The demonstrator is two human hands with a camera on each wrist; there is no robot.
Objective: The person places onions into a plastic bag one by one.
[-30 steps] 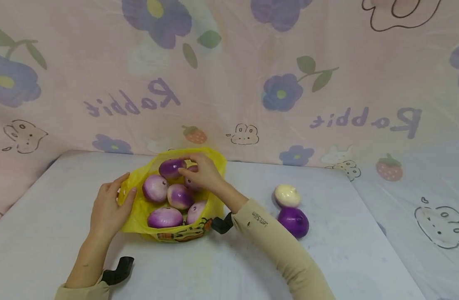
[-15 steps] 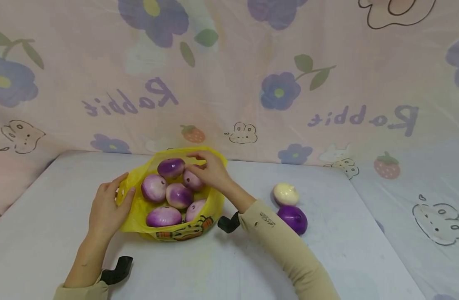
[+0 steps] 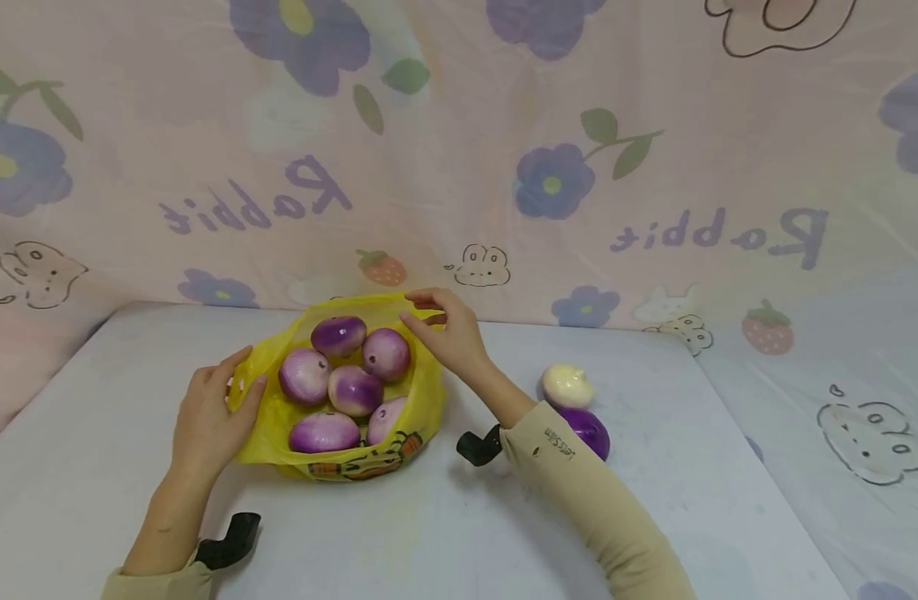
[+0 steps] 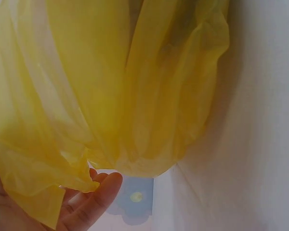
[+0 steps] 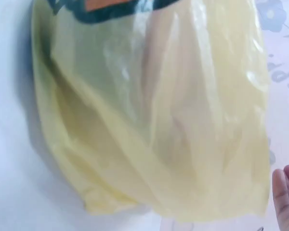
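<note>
A yellow plastic bag (image 3: 429, 392) stands with its mouth wide, and several purple-and-white onions lie inside. The darkest of them, an onion (image 3: 339, 337), lies at the back, with a paler onion (image 3: 386, 354) to its right. My left hand (image 3: 213, 412) grips the bag's left rim, the yellow film passing between thumb and fingers in the left wrist view. At the back right rim is my right hand (image 3: 455, 333), its fingers extended and apart from the onions; whether it touches the film is unclear. In the right wrist view, its fingertips (image 5: 281, 195) show beside the bag.
Right of the bag, a white onion (image 3: 568, 386) and a deep purple onion (image 3: 588, 432) sit together on the white table (image 3: 339, 542); the right sleeve partly covers the purple one. A printed cloth (image 3: 444, 167) hangs behind the table.
My right hand has let go of the dark onion at the back of the bag and moved right to the rim. The left hand stays on the bag's left side.
</note>
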